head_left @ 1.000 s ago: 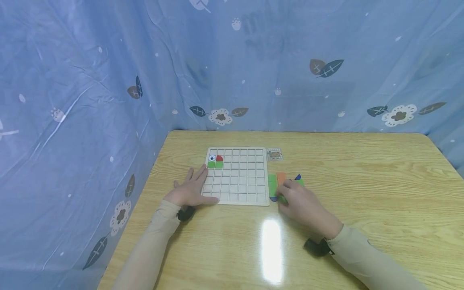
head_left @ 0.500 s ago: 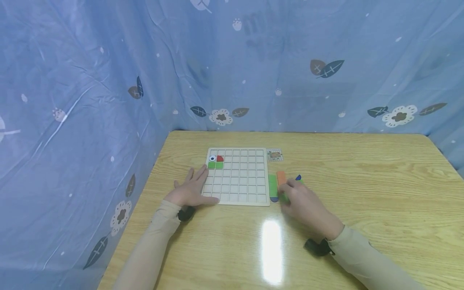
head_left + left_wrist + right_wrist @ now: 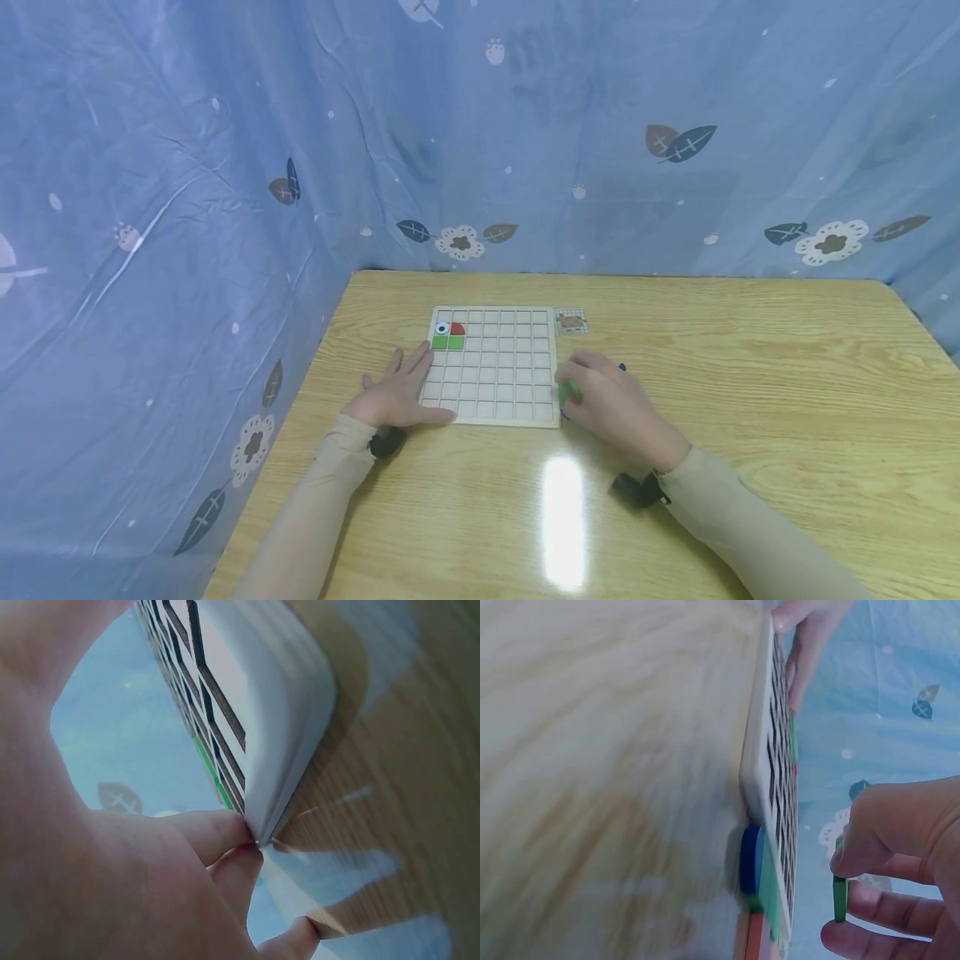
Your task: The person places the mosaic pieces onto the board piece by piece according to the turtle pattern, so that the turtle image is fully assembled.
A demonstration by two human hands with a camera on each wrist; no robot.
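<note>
The white grid board (image 3: 486, 382) lies on the table with an eye tile (image 3: 442, 329), a red tile (image 3: 457, 328) and green tiles (image 3: 448, 342) at its upper left. My left hand (image 3: 393, 398) rests spread at the board's left edge, thumb on the front corner. Above the pieces by the board's right edge, my right hand (image 3: 611, 404) pinches a green tile, clear in the right wrist view as a thin green piece (image 3: 841, 898) between thumb and fingers. Under it lie a dark blue piece (image 3: 750, 859), green pieces (image 3: 768, 889) and an orange piece (image 3: 754, 937).
A small picture card (image 3: 572, 322) lies at the board's upper right corner. A blue piece (image 3: 622, 367) peeks out behind my right hand. A patterned blue curtain (image 3: 540, 150) hangs behind and left of the wooden table (image 3: 765, 400).
My right hand has moved left and lifted with a green tile, coming nearer the board and covering the orange pieces in the head view. My left hand has stayed in place.
</note>
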